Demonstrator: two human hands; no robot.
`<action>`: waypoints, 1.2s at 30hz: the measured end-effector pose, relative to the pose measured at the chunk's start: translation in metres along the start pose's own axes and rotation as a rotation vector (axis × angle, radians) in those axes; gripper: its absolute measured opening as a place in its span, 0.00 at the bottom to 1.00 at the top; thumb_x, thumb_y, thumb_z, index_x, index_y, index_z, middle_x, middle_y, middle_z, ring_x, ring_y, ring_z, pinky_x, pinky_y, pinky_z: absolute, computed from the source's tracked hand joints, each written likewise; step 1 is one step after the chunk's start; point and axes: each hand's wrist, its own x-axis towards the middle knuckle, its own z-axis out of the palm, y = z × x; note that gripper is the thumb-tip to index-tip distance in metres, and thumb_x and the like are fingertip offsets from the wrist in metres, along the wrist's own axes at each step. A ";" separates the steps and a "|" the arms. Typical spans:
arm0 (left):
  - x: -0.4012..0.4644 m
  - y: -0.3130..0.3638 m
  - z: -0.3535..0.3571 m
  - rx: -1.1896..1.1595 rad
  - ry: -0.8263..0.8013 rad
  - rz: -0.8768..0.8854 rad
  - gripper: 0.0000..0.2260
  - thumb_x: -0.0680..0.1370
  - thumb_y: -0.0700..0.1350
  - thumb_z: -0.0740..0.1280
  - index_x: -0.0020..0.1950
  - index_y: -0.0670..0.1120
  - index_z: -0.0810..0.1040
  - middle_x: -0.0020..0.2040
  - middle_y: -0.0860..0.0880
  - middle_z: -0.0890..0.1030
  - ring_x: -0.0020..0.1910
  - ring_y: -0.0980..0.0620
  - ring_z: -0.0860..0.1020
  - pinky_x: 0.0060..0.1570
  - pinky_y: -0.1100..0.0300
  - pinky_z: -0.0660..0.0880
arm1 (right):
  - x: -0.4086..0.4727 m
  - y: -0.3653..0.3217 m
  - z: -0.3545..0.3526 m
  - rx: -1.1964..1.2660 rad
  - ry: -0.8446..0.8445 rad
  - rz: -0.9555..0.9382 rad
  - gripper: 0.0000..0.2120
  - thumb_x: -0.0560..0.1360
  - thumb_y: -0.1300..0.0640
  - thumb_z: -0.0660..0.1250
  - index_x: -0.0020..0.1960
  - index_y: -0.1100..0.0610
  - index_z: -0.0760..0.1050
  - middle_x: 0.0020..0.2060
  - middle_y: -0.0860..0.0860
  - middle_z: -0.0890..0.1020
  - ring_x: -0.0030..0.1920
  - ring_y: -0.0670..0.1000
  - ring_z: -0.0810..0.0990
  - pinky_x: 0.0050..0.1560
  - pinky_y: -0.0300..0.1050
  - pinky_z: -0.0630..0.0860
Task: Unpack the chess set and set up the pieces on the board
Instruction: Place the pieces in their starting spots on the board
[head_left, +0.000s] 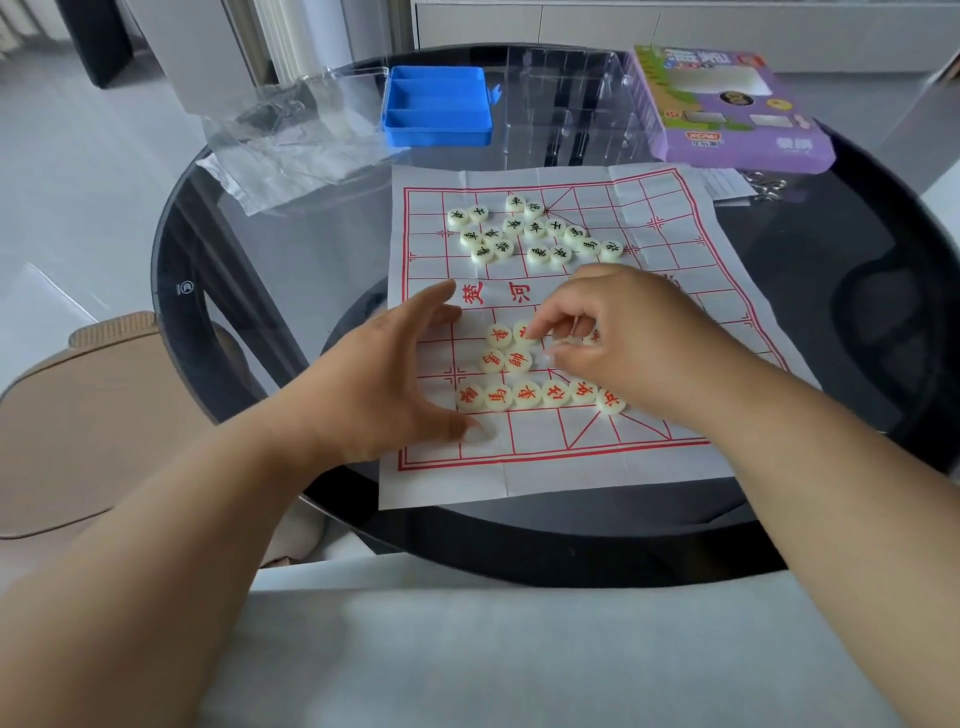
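Two clusters of cream xiangqi discs lie on the paper board (675, 447), whose red grid sits creased on a round dark glass table (857, 291). The black-lettered pieces (524, 231) are scattered loosely across the far half, none lined up on the grid points. The red-lettered pieces (514, 374) bunch on the near half, six of them in a rough row nearest the person; how many more lie there is hard to say, since the right hand (623, 332) covers part of the group. That hand's fingers curl down among the discs, fingertips at one red piece whose character is mostly hidden; whether it actually pinches a disc cannot be told. The left hand (395, 374) rests on the board's left edge, fingers spread and straight, holding nothing.

Beyond the board stand a blue compartment tray (436, 106), a clear plastic insert (566, 98) hard to outline against the glass, crumpled clear wrapping (280, 150), and a purple box (727, 109) with blurred print.
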 end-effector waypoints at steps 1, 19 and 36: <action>0.000 0.000 0.000 0.006 0.004 0.002 0.48 0.65 0.52 0.77 0.76 0.59 0.50 0.71 0.62 0.64 0.62 0.62 0.68 0.52 0.68 0.72 | 0.003 -0.003 0.003 -0.027 -0.047 -0.019 0.08 0.72 0.56 0.72 0.50 0.47 0.80 0.41 0.42 0.75 0.42 0.41 0.74 0.40 0.29 0.68; -0.010 0.010 0.006 0.228 0.196 0.124 0.38 0.69 0.64 0.68 0.75 0.55 0.58 0.70 0.56 0.66 0.68 0.53 0.63 0.66 0.53 0.65 | -0.011 -0.001 -0.018 -0.075 -0.050 -0.062 0.06 0.73 0.54 0.69 0.50 0.47 0.76 0.42 0.40 0.73 0.43 0.40 0.72 0.43 0.32 0.68; -0.052 0.059 0.076 0.540 0.180 0.323 0.19 0.72 0.55 0.55 0.53 0.52 0.81 0.38 0.53 0.74 0.35 0.51 0.75 0.31 0.58 0.73 | -0.085 0.019 0.011 0.110 0.030 0.169 0.11 0.71 0.54 0.73 0.53 0.47 0.78 0.39 0.36 0.71 0.45 0.38 0.75 0.42 0.28 0.71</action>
